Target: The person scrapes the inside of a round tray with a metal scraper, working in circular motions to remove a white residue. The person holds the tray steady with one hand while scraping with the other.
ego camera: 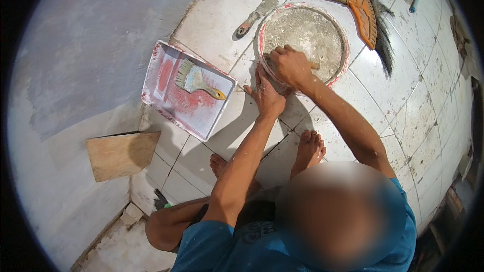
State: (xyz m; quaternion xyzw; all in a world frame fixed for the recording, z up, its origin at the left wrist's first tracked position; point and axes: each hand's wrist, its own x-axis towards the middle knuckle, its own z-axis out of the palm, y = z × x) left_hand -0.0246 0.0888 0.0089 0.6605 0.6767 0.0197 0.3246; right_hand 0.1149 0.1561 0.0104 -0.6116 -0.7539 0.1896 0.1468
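Observation:
A round bucket (342, 71) with a red-smeared rim stands on the tiled floor before me, holding a grey, lumpy paste (298, 32). My right hand (291, 66) is closed over its near left rim, around a tool with a light wooden handle (314, 65). One handle end pokes out to the right of the fist; the tool's other end is mostly hidden. Against the bucket's outer left side rests my left hand (269, 96), thumb spread away and fingers along the wall.
Left of the bucket, a paint tray (181, 122) with red stains holds a wide brush (196, 81). A putty knife (257, 17) and a broom (363, 19) lie beyond. A wooden board (123, 155) leans at the wall (87, 45). My bare feet (308, 149) are close by.

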